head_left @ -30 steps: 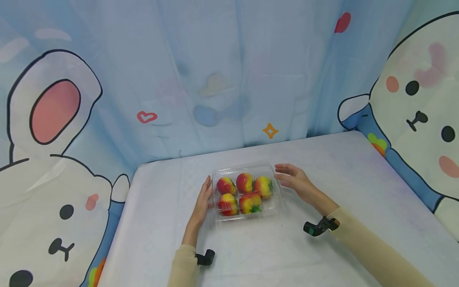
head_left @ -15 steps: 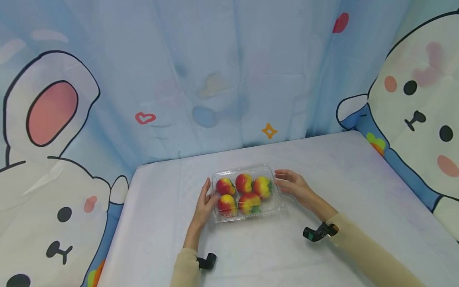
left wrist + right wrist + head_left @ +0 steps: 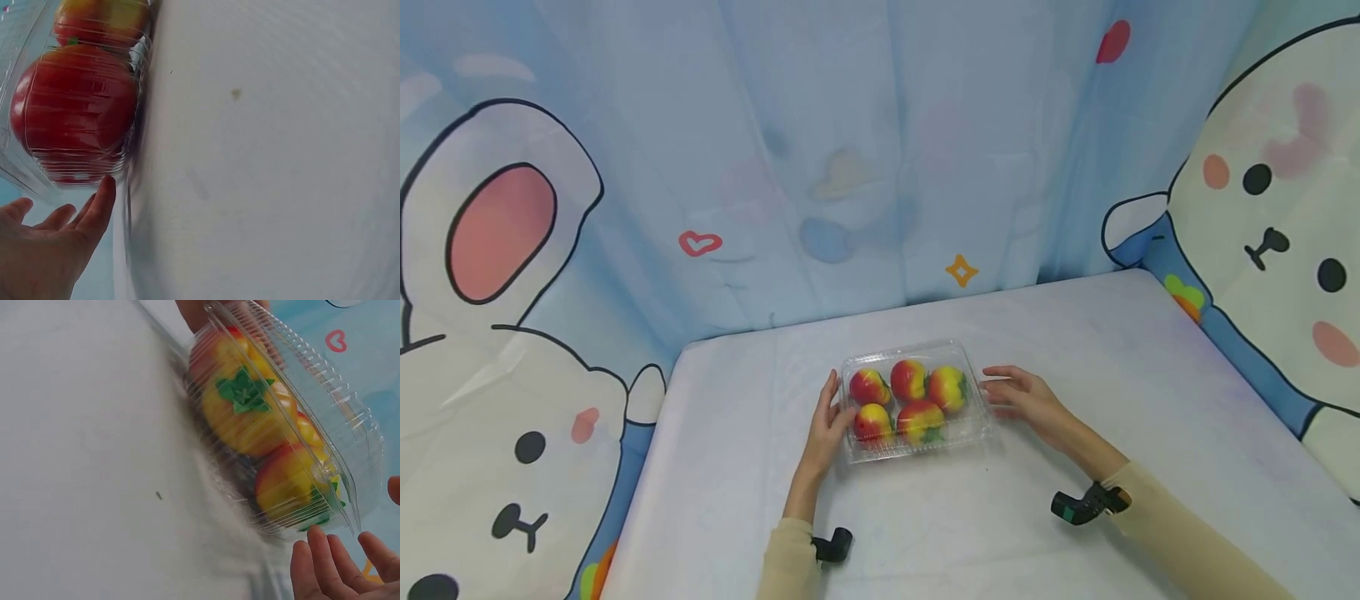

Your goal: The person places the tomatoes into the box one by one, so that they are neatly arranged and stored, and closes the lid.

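Observation:
A clear plastic clamshell box (image 3: 964,429) with its lid down sits on the white table, holding several red-and-yellow fruits (image 3: 920,422). One fruit shows a green star-shaped leaf (image 3: 244,390) in the right wrist view. My left hand (image 3: 825,433) is at the box's left side, fingers extended, thumb at its edge. A fingertip meets or nearly meets the box wall in the left wrist view. On the opposite side my right hand (image 3: 1026,402) has loosely extended fingers by the right end; whether they touch it I cannot tell.
A white cloth covers the table (image 3: 925,525). Behind it hangs a blue curtain (image 3: 865,125) with cartoon prints. Black wrist cameras sit at the left cuff (image 3: 832,546) and the right cuff (image 3: 1086,502).
My right hand has shifted a little right and toward me. My left thumb has come onto the box's left edge since one second ago. The box has stayed almost in place.

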`<state>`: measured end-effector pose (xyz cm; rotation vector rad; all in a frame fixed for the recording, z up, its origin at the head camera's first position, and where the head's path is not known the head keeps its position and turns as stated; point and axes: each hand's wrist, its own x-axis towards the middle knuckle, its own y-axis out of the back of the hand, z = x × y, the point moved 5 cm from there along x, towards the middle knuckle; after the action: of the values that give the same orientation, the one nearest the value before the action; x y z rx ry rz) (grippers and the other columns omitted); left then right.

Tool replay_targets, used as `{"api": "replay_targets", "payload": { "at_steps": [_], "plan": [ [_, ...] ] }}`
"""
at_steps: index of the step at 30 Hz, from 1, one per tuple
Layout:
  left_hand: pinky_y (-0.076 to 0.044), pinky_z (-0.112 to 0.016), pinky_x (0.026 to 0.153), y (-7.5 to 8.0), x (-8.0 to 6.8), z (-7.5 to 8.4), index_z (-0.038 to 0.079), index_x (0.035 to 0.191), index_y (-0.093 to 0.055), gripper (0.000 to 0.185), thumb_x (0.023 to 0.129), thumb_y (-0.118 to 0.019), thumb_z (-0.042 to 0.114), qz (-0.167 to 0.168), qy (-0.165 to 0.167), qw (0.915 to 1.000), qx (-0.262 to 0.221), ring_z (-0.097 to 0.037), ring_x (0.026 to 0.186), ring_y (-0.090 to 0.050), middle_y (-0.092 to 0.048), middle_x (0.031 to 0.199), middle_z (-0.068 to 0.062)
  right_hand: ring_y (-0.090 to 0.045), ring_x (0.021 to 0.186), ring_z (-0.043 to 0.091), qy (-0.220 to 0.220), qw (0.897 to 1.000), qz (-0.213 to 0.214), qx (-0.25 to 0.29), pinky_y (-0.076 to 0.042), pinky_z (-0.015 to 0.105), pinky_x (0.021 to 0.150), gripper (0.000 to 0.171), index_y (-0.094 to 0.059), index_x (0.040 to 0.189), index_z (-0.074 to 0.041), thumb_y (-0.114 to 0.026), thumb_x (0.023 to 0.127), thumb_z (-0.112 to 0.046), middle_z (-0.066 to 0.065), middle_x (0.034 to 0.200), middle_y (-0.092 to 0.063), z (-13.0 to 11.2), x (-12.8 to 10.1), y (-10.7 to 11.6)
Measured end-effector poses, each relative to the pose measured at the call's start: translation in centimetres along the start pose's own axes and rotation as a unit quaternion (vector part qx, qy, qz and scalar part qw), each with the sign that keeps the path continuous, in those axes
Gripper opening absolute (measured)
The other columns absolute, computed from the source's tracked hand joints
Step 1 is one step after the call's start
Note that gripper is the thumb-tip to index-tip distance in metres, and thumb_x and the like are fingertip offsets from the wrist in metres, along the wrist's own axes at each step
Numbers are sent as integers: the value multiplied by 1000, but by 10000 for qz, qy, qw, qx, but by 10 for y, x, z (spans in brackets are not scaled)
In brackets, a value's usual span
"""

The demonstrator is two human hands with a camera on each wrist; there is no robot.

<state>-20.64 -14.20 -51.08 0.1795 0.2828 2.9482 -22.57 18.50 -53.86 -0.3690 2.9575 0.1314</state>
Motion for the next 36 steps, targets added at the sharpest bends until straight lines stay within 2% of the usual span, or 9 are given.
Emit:
{"api": "replay_targets", "payload": {
  "at_steps": [5,9,12,15,18,25,27,32,36],
  "plan": [
    [-28,-56,113,0,1,1,1,157,-17,66,99,-49,9,45,12,10000,65,-46,143,-27,-21,159,-26,-65,101,12,-132,9993,-288,-175,-56,33,88,58,-37,145,5,-56,101,-26,29,135,-54,5,-10,-4],
    [-26,-57,114,0,2,2,-1,156,-18,65,99,-49,8,103,-37,9999,41,-46,143,-25,-23,158,-27,-65,100,15,-145,9985,-503,-135,-58,34,84,56,-36,144,7,-57,100,-21,30,128,-58,8,-18,-7],
    [-26,-57,114,-1,2,2,-2,155,-18,65,99,-48,8,114,-48,9999,39,-46,144,-25,-23,158,-27,-66,97,15,-141,9985,-513,-141,-58,34,82,56,-38,142,8,-59,98,-19,22,118,-65,12,-22,-7],
    [-26,-57,114,-2,2,1,-3,155,-17,65,99,-48,9,115,-37,9999,80,-45,144,-25,-23,158,-27,-67,95,20,-207,9980,-582,-118,-59,35,82,56,-39,142,8,-61,97,-18,15,110,-69,16,-27,-6],
    [-25,-58,114,-4,1,0,-4,154,-18,65,98,-48,8,166,-40,9998,120,-45,144,-25,-24,157,-28,-69,95,27,-247,9969,-736,-105,-59,37,83,58,-37,143,8,-61,98,-19,15,105,-71,19,-32,-7],
    [-23,-54,117,-7,8,-35,5,157,-21,61,101,-46,14,474,-213,9983,266,-37,146,-26,-27,159,-18,-69,98,26,-149,9932,-1151,95,-57,39,86,63,-31,146,9,-62,98,-17,19,104,-71,23,-38,-10],
    [-24,-55,116,-8,7,-32,3,156,-21,61,101,-45,13,495,-270,9979,333,-39,145,-27,-28,158,-20,-70,98,24,-131,9926,-1194,171,-57,41,87,64,-30,146,9,-63,97,-15,19,104,-71,23,-38,-11],
    [-24,-56,115,-10,-1,-3,-5,154,-19,59,101,-43,6,385,-239,9985,298,-44,143,-27,-26,156,-28,-70,99,25,-120,9932,-1146,169,-57,40,87,63,-31,146,10,-62,97,-15,18,104,-72,23,-39,-12],
    [-27,-56,114,-10,-4,6,-7,153,-19,59,101,-43,4,361,-259,9985,324,-46,142,-28,-26,155,-30,-71,99,22,-120,9953,-958,124,-58,39,86,61,-34,144,10,-62,97,-17,17,106,-72,22,-37,-13]
  ]
}}
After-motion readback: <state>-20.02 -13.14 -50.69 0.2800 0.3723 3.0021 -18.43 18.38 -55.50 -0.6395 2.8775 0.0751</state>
